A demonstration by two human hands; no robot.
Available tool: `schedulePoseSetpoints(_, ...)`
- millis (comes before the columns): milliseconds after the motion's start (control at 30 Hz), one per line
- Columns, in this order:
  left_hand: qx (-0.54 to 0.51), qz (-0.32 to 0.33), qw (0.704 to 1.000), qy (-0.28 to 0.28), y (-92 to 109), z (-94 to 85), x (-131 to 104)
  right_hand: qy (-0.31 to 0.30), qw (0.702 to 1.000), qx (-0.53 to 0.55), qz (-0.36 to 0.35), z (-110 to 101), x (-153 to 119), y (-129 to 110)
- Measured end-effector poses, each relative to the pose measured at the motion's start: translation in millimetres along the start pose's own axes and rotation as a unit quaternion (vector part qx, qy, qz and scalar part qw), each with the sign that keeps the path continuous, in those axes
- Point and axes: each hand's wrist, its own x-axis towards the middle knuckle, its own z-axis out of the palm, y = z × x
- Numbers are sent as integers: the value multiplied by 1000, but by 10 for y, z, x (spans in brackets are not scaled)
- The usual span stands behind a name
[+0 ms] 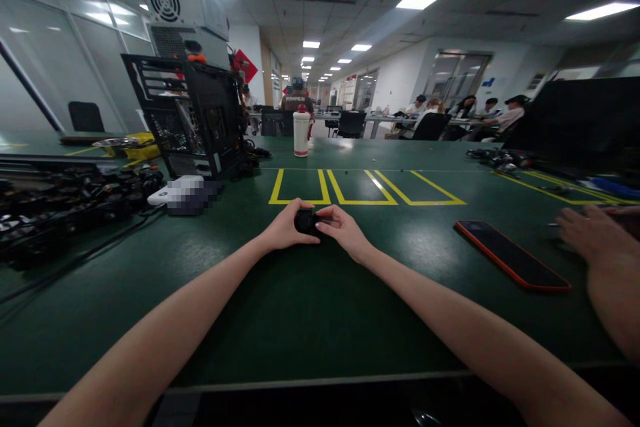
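Note:
A small black object (305, 221) is between my two hands, low over the green table (300, 307). My left hand (290, 225) curves round its left side, with the thumb below and the fingers above, closed on it. From the right, my right hand (345, 227) pinches at the object's right edge with thumb and fingertips. The object is dark, and its details cannot be made out. Yellow tape outlines (367, 203) lie on the table just beyond my hands.
An open black computer case (195, 113) and a heap of dark cables (75, 207) stand left. A white bottle (301, 132) is behind the tape. At right are an orange-edged phone (513, 255), another person's hand (595, 237) and a dark monitor (580, 123).

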Motion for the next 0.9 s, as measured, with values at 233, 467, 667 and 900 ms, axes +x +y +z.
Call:
schedulePoseSetpoints(233, -10, -7, 1000, -5, -19, 1, 14, -14, 999, -28, 12, -3, 10, 5)
schedulePoseSetpoints(467, -25, -18, 999, -16, -47, -8, 52, -5, 1000, -14, 28, 22, 27, -13)
schedulePoseSetpoints(667, -37, -65, 997, -15, -76, -34, 98, 29, 996, -66, 44, -18, 56, 86)
schedulePoseSetpoints(900, -88, -187, 978, -39, -129, -24, 122, 66, 929, -363, 44, 8, 47, 92)
